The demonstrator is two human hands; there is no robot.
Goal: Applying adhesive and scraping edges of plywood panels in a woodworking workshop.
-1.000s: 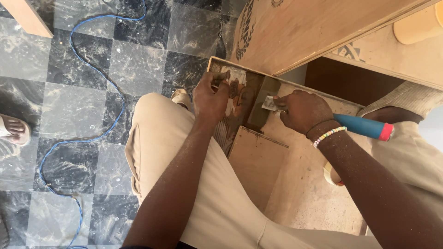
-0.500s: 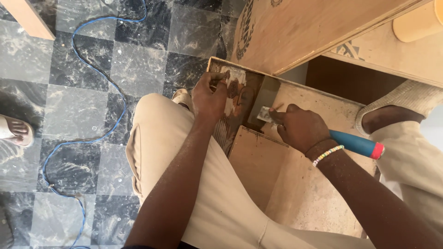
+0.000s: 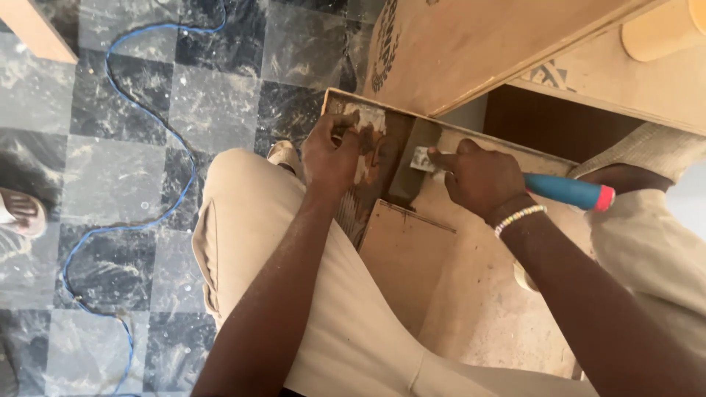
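- Hidden or cut off: the blade of the putty knife [image 3: 515, 184] is mostly covered by the right hand [image 3: 478, 180]; only its pale metal tip shows at the hand's 9 o'clock side. The upper plywood panel [image 3: 478, 51] runs out of frame at 12 o'clock. The round pale container [image 3: 662, 29] at 1 o'clock is cropped, and its contents cannot be seen.
- Containers: the plywood box [image 3: 456, 294] lies open between the knees. Its inner corner wall carries patches of brown and whitish filler [image 3: 371, 143]. A smaller board [image 3: 408, 257] lies flat inside, at 6 o'clock from the hands.
- Left hand [image 3: 331, 154]: fingers curled, gripping the box's edge at the filler-smeared wall, at 9 o'clock from the right hand.
- Right hand: closed firmly around the putty knife; the blue handle with its red end projects toward 3 o'clock. The index finger is extended along the blade, and the tip meets the box's inner corner.
- Surroundings: a blue cable [image 3: 132, 198] snakes across the checkered tile floor [image 3: 220, 95] at 9 o'clock.
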